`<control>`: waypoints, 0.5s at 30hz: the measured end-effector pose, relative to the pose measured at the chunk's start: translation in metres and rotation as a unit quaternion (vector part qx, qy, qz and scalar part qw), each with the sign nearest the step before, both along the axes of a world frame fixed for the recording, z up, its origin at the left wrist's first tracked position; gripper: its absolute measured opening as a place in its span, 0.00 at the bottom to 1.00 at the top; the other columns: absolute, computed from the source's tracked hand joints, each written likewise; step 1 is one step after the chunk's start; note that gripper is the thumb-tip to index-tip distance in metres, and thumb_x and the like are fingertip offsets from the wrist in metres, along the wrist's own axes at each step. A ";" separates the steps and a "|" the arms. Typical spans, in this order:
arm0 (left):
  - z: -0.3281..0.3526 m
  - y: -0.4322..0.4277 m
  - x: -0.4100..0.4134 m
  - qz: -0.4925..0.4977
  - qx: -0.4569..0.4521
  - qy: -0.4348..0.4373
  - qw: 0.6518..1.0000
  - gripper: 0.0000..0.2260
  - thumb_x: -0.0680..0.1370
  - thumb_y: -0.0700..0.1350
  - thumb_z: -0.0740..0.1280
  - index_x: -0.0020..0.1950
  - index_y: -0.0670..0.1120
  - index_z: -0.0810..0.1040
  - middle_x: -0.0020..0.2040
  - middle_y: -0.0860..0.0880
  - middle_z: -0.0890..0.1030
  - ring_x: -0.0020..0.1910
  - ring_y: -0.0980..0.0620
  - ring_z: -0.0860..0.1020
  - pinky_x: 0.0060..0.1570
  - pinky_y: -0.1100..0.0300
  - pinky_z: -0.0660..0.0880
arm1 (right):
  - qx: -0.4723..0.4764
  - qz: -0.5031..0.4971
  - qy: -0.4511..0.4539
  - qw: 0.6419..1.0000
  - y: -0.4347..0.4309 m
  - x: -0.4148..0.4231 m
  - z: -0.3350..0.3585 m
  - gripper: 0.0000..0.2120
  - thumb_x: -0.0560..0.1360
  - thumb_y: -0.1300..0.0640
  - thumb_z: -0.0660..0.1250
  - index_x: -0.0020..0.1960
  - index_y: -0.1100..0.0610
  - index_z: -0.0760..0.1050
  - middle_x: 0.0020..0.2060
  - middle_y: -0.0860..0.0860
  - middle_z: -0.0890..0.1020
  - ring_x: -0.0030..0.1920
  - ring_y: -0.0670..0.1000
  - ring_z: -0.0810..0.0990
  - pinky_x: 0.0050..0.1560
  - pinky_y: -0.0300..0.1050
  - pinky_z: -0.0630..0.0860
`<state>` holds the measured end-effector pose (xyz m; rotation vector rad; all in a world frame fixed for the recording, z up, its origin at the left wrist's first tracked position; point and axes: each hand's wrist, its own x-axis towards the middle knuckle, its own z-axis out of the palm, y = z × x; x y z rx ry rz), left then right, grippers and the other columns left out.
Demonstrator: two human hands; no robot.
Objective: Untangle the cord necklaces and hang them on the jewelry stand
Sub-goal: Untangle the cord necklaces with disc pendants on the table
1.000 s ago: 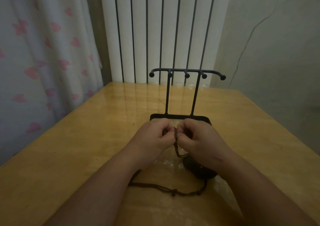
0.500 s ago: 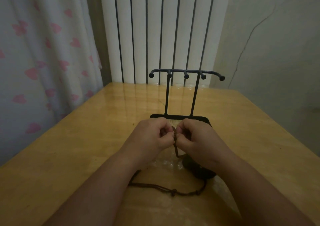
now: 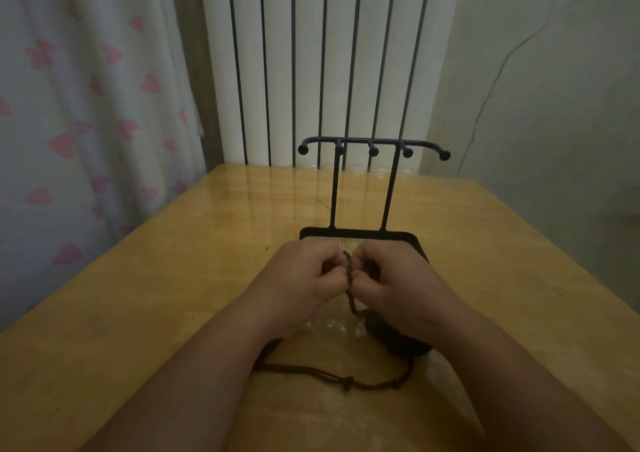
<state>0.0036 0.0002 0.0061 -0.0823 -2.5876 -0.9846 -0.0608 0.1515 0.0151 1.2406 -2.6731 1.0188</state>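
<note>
Between the fingertips, left hand (image 3: 304, 275) and right hand (image 3: 391, 278) are pinching the twisted brown cord necklaces (image 3: 349, 278), probably working a tangle, before the black metal jewelry stand (image 3: 372, 188).

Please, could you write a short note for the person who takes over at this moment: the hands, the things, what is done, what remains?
Left hand: pinches the brown cord.
Right hand: pinches the same cord, close beside the left.
The rest of the cord lies looped on the table under the forearms, with a dark piece, probably a pendant, by the right wrist.
Jewelry stand: just behind the hands, hooks bare.
Done: nothing hung.
Left: finish untangling, then hang the necklaces.
</note>
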 end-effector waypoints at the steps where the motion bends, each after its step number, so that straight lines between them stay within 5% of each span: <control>1: -0.001 -0.001 0.000 -0.001 0.010 -0.002 1.000 0.06 0.75 0.45 0.66 0.40 0.55 0.77 0.36 0.55 0.76 0.35 0.59 0.73 0.33 0.67 0.67 | -0.001 0.001 0.000 1.000 0.000 0.000 0.000 0.03 0.75 0.52 0.66 0.42 0.47 0.74 0.36 0.45 0.78 0.37 0.45 0.76 0.40 0.44 0.79; 15: 0.003 0.001 -0.001 -0.008 0.181 -0.025 0.983 0.10 0.76 0.40 0.64 0.37 0.52 0.78 0.27 0.59 0.74 0.28 0.62 0.70 0.32 0.64 0.67 | -0.098 0.006 -0.028 0.995 -0.003 0.004 -0.001 0.07 0.69 0.47 0.61 0.40 0.49 0.73 0.31 0.46 0.76 0.31 0.41 0.73 0.33 0.40 0.74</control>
